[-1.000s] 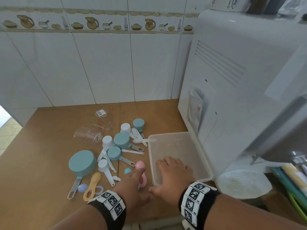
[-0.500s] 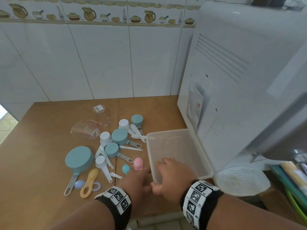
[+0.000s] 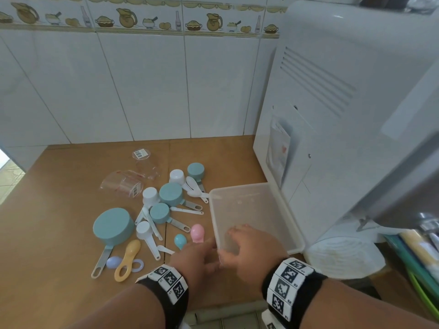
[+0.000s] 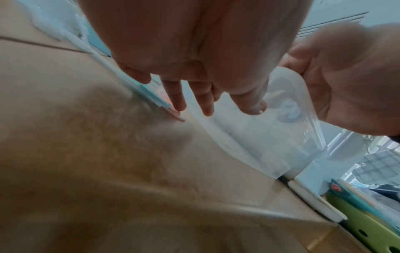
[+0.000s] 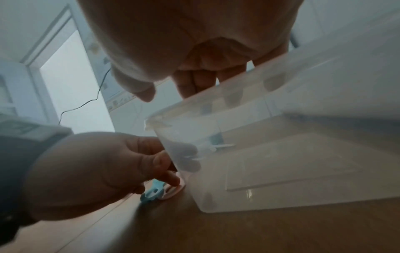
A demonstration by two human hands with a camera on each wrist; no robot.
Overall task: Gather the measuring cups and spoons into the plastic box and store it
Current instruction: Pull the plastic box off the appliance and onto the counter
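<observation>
The left hand (image 3: 192, 255) has slid from the pink plastic spoon (image 3: 197, 232) toward the near-left corner of the clear plastic box (image 3: 294, 224) by the surface's front edge; its loosely extended fingers touch the spoon handles. The right hand (image 3: 251, 248) grips the box rim. The box looks empty, so gathering has barely started.

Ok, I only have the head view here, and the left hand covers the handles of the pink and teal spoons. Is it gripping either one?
Observer: No. In the left wrist view the left hand has its fingers pointing down, nearly straight, and one fingertip touches the handle end of the pink spoon.
Operator: And the teal one?
Observer: The right wrist view shows the teal spoon with its handle flat on the table beside the pink handle, under those fingers.
Operator: Is the right hand really holding the box?
Observer: Yes. The right hand hooks its fingers over the near rim of the plastic box.
</observation>
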